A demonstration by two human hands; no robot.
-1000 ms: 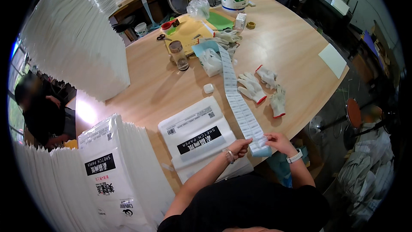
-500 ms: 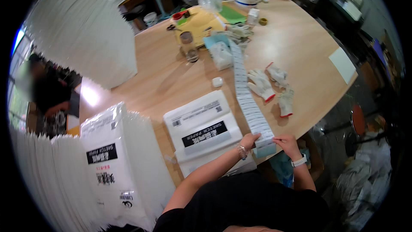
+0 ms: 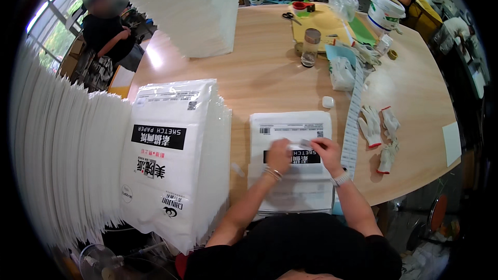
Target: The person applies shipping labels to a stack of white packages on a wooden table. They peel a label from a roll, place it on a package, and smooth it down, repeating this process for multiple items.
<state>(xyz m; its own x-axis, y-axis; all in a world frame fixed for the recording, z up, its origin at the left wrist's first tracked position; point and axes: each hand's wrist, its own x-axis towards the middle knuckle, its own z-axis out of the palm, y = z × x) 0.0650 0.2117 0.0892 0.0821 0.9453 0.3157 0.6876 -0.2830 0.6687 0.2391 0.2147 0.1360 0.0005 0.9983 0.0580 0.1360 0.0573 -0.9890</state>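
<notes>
In front of me lies a white printed plastic packet (image 3: pixel 290 192) with a black band across it. My right hand (image 3: pixel 328 154) is over its upper right part, pinching a small pale label (image 3: pixel 305 143) between thumb and fingers. Beside it, my left hand (image 3: pixel 279 156) is over the black band, smeared by motion, so its fingers cannot be made out. A long strip of labels (image 3: pixel 351 124) runs along the packet's right side, and its near end passes behind my right forearm.
Tall stacks of white packets (image 3: pixel 171 176) stand at left, another stack (image 3: pixel 202 15) behind. Work gloves (image 3: pixel 370 127) lie right of the strip. Farther back are a small white case (image 3: pixel 328 102), a glass jar (image 3: pixel 310 49), scissors (image 3: pixel 291 17) and a bucket (image 3: pixel 385 10). A person (image 3: pixel 106 33) stands far left.
Both hands have left the label strip and moved left over the packet. A small label is now in my right hand. The view has turned toward the left.
</notes>
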